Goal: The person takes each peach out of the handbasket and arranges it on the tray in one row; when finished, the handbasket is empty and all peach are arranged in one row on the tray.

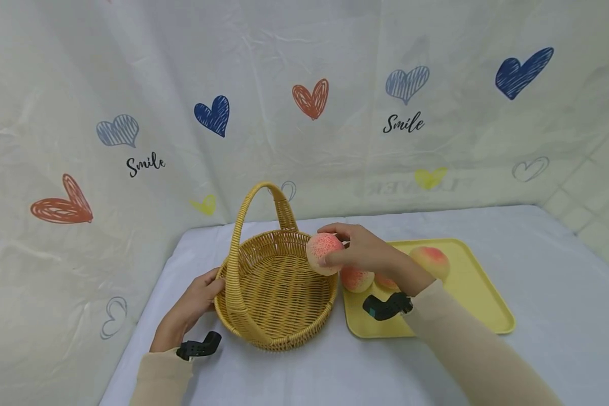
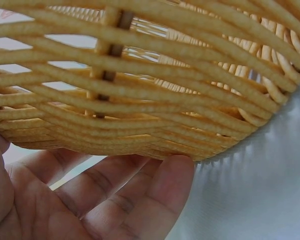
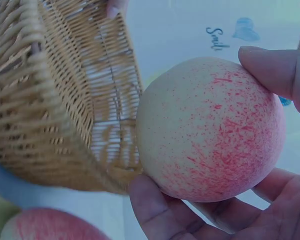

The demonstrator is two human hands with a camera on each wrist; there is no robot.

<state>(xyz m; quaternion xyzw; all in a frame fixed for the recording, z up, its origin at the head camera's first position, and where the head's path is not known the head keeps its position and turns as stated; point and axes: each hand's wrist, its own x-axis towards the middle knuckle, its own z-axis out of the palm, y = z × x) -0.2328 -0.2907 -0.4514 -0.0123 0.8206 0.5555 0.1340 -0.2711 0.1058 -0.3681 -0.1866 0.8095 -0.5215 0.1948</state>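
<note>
A round wicker basket with a tall arched handle stands on the cloth. My left hand grips its left side; the left wrist view has the fingers curled under the woven wall. Over the basket's right rim, my right hand holds a pink and cream peach between thumb and fingers. The right wrist view shows this peach close up, with the woven wall beside it. The inside of the basket holds nothing that I can see.
To the basket's right lies a yellow tray. On it are a peach near the rim, another partly hidden behind my right wrist, and a yellowish one with a red top. A white curtain with printed hearts hangs behind.
</note>
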